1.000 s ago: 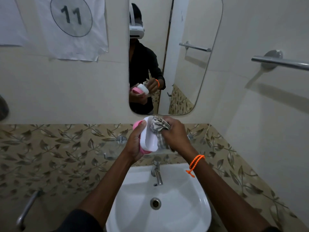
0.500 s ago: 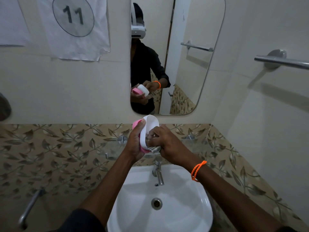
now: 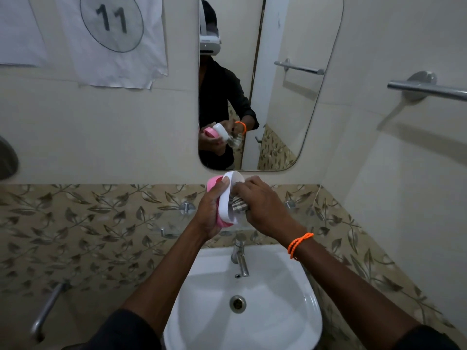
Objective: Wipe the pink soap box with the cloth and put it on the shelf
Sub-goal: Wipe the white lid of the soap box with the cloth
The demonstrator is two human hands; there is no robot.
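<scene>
A white sink fills the frame from 5 to 7 o'clock, with a mirror on the wall at 12 o'clock. Both forearms reach up from the lower edge and meet just above the tap. The left hand grasps the pink soap box on edge, thumb lying across its white inner shell, fingers wrapped behind the pink outer half at 9 o'clock. The right hand, knuckles up, clenches the bunched checked cloth and presses it into the box's open side at 3 o'clock. An orange cord bracelet circles the right wrist.
</scene>
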